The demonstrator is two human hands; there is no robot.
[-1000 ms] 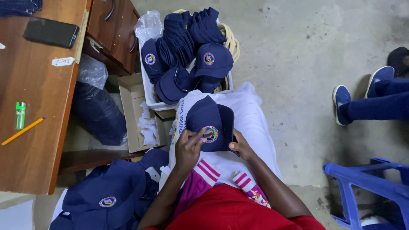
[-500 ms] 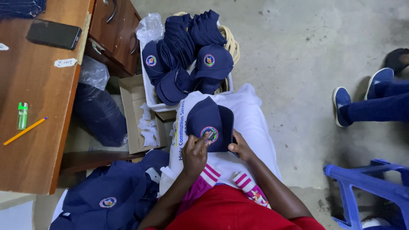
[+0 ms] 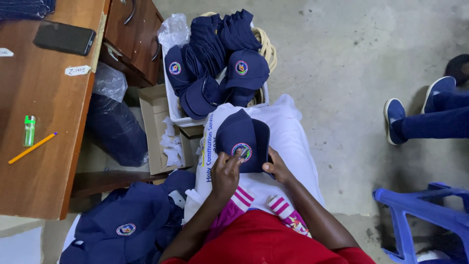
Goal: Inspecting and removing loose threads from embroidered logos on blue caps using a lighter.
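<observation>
A navy cap (image 3: 242,137) with a round coloured badge lies on a white cloth (image 3: 288,142) spread over my lap. My left hand (image 3: 225,172) pinches a small thin tool against the badge on the cap's front. My right hand (image 3: 277,168) holds the cap's near edge and steadies it. Just beyond my knees stands a white tub (image 3: 176,117) heaped with more navy caps (image 3: 215,54) of the same kind. At my lower left another heap of navy caps (image 3: 124,227) lies on the floor.
A wooden desk (image 3: 44,146) on the left carries a black phone (image 3: 64,38), a green lighter (image 3: 30,130) and a yellow pencil (image 3: 32,147). An open cardboard box (image 3: 159,129) sits by the tub. Another person's legs and blue shoes (image 3: 393,120) are at the right; a blue plastic chair (image 3: 420,215) at the lower right.
My hands and the cap stay almost where they were; the left fingers have shifted slightly on the badge. The view has drifted a little.
</observation>
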